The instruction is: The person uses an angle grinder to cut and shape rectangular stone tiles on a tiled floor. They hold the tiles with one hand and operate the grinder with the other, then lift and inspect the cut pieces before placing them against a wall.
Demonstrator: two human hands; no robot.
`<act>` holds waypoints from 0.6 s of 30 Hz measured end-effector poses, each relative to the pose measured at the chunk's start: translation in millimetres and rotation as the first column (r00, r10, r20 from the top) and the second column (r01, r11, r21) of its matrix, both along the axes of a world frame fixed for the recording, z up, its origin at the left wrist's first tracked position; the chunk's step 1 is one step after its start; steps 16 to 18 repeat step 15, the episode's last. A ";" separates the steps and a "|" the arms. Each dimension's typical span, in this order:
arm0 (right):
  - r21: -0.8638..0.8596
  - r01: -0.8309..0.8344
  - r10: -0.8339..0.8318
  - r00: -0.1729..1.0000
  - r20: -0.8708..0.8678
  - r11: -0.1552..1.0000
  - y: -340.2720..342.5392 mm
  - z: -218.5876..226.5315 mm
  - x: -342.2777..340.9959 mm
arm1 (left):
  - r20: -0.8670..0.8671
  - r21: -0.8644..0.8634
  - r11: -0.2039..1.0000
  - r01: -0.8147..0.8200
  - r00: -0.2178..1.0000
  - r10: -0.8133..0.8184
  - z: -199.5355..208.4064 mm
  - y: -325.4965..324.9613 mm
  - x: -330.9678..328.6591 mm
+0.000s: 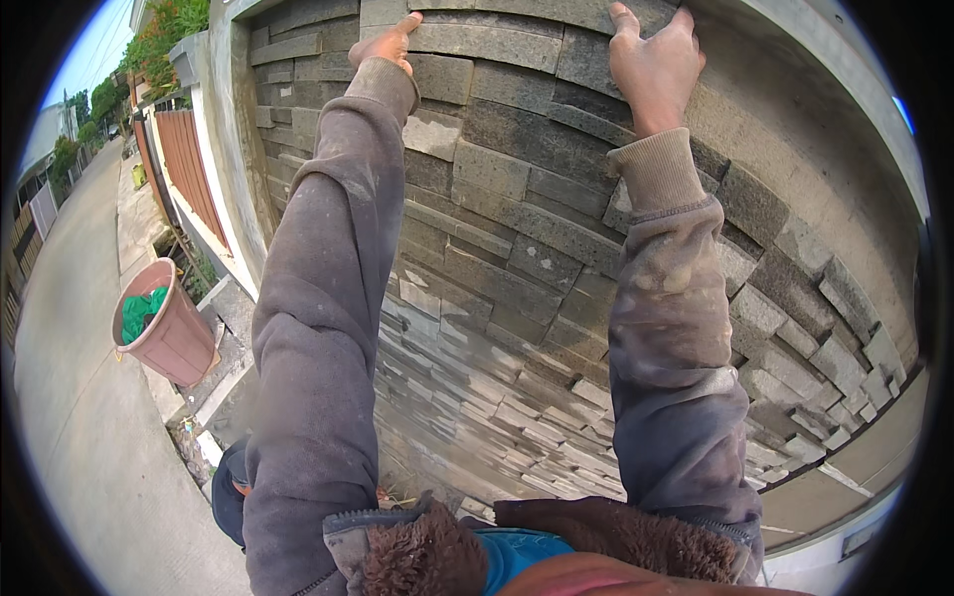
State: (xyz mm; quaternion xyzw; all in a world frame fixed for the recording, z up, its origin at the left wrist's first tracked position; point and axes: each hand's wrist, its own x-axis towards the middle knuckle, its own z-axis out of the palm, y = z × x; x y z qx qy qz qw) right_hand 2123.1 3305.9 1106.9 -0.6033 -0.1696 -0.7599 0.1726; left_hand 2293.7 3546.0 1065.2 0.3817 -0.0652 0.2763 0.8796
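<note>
Both my arms, in worn grey-brown sleeves, reach up to a wall of stacked grey stone tiles (pixel 517 169). My left hand (pixel 386 46) touches the upper left of the stonework. Its thumb side stretches out toward a long stone strip (pixel 487 42); the other fingers are mostly hidden. Farther right, my right hand (pixel 656 72) lies against the top courses, at the end of a stone piece (pixel 571 12). Thumb and forefinger point up, spread apart, while the remaining fingers are out of sight. No tool shows in either hand.
Smooth bare cement (pixel 805 139) borders the stonework on the right. Left of it, a pinkish bin (pixel 179 338) with green material inside stands beside a concrete road (pixel 89 437). A person's dark cap (pixel 231 492) shows low by my left sleeve. Uneven stone ends (pixel 795 377) jut out lower right.
</note>
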 end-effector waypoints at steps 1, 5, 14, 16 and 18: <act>-0.046 0.001 0.000 1.000 0.017 0.999 -1.6 -0.4 -2.2 | -0.004 0.011 1.000 -0.002 1.000 0.002 -1.7 0.6 1.1; 0.069 0.184 -0.171 0.972 -0.162 0.980 2.5 -5.8 -16.8 | -0.073 0.049 0.999 0.008 0.997 -0.005 -0.9 1.1 2.9; 0.085 0.092 -0.093 0.996 0.005 0.992 5.4 -5.7 -5.4 | -0.031 0.084 0.996 0.031 0.999 -0.028 -6.5 -1.5 -2.0; 0.080 0.040 -0.038 0.999 -0.032 0.996 5.1 -7.0 -6.6 | -0.040 0.087 0.995 0.044 0.998 -0.040 -11.1 -8.1 0.7; 0.080 0.040 -0.038 0.999 -0.032 0.996 5.1 -7.0 -6.6 | -0.040 0.087 0.995 0.044 0.998 -0.040 -11.1 -8.1 0.7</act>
